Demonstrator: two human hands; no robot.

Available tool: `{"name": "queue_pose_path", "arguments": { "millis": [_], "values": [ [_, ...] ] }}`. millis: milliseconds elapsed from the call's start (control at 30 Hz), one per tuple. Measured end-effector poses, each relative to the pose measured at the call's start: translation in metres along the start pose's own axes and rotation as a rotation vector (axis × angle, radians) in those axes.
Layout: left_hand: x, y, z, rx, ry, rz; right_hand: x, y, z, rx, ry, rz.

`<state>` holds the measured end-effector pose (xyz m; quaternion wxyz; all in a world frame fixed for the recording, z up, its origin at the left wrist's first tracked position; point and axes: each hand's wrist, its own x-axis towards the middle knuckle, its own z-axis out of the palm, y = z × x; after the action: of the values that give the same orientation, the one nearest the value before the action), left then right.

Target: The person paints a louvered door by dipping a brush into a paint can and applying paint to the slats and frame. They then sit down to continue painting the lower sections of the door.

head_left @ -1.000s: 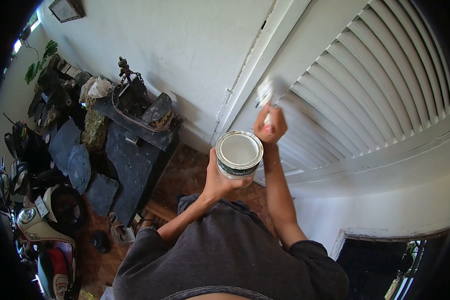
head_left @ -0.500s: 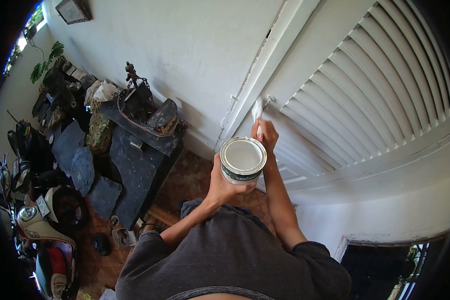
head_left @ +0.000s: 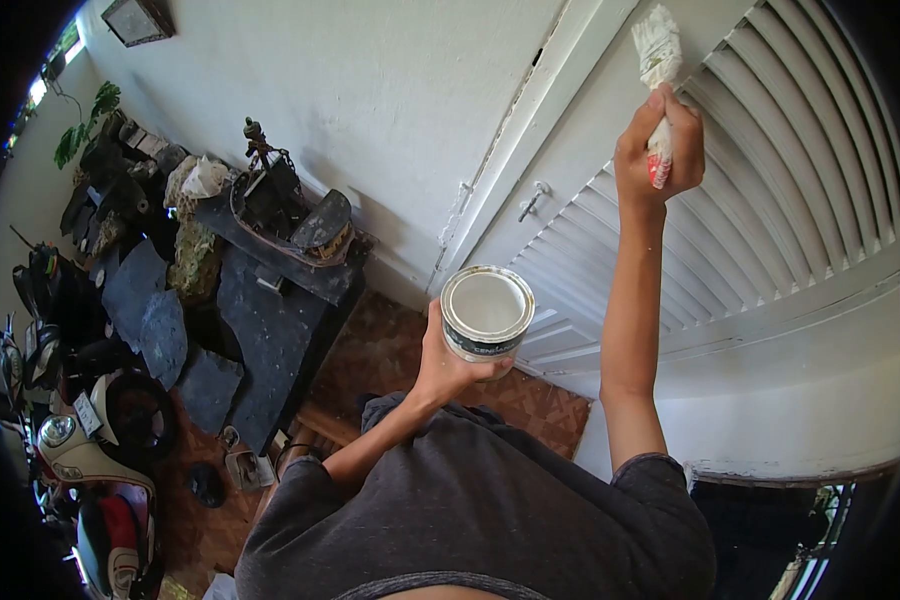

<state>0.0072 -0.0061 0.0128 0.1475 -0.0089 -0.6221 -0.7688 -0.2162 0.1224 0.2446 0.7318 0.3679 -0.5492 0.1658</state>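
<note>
Since the last frame my right hand has swung up, fingers wrapped round the paintbrush, bristles above them on the louvred door. My left hand cups the paint can. Mid-coat, I judge; next needs a steady downward stroke.

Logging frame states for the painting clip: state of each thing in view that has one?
paint can: open, upright, white paint inside, held by left hand
paintbrush: bristles white, raised against louvered door, gripped by right hand
door latch: cannot tell
</note>
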Motion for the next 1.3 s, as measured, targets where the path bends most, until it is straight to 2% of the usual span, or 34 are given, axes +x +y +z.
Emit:
{"name": "queue_pose_path", "arguments": {
  "millis": [100, 233, 333, 433, 533, 733, 800, 933, 967, 1067, 1167, 1300],
  "values": [
    [0.000, -0.003, -0.002, 0.005, 0.019, -0.006, -0.053, -0.008, -0.008, -0.005, -0.135, 0.034],
    [0.004, 0.000, -0.005, 0.000, 0.026, -0.025, -0.147, -0.054, -0.053, 0.097, -0.414, 0.291],
    [0.009, 0.000, -0.004, -0.020, 0.028, -0.012, -0.164, -0.082, -0.075, 0.207, -0.490, 0.456],
    [0.011, 0.000, -0.002, -0.037, 0.013, -0.011, -0.150, -0.078, -0.075, 0.189, -0.479, 0.491],
    [0.011, 0.000, 0.000, -0.039, -0.011, -0.037, -0.124, -0.056, -0.058, 0.166, -0.456, 0.420],
    [0.009, -0.012, 0.003, -0.027, -0.040, 0.002, -0.019, 0.007, -0.019, -0.019, -0.144, 0.079],
    [0.010, -0.006, 0.004, -0.045, -0.044, -0.027, 0.016, 0.016, -0.016, -0.045, 0.023, -0.008],
    [0.009, -0.013, 0.002, -0.036, -0.037, -0.021, 0.025, 0.012, -0.012, -0.014, 0.039, -0.029],
    [0.008, -0.013, 0.001, -0.029, -0.033, -0.018, 0.013, 0.000, -0.023, 0.054, -0.069, 0.097],
    [0.010, -0.013, -0.001, -0.018, -0.010, -0.010, -0.011, -0.023, -0.060, 0.149, -0.429, 0.303],
    [0.009, -0.009, -0.006, -0.013, 0.009, -0.041, -0.039, -0.029, -0.077, 0.267, -0.724, 0.441],
    [0.009, -0.007, -0.005, -0.025, -0.002, -0.057, -0.057, -0.028, -0.071, 0.296, -0.976, 0.443]
  ]
}}
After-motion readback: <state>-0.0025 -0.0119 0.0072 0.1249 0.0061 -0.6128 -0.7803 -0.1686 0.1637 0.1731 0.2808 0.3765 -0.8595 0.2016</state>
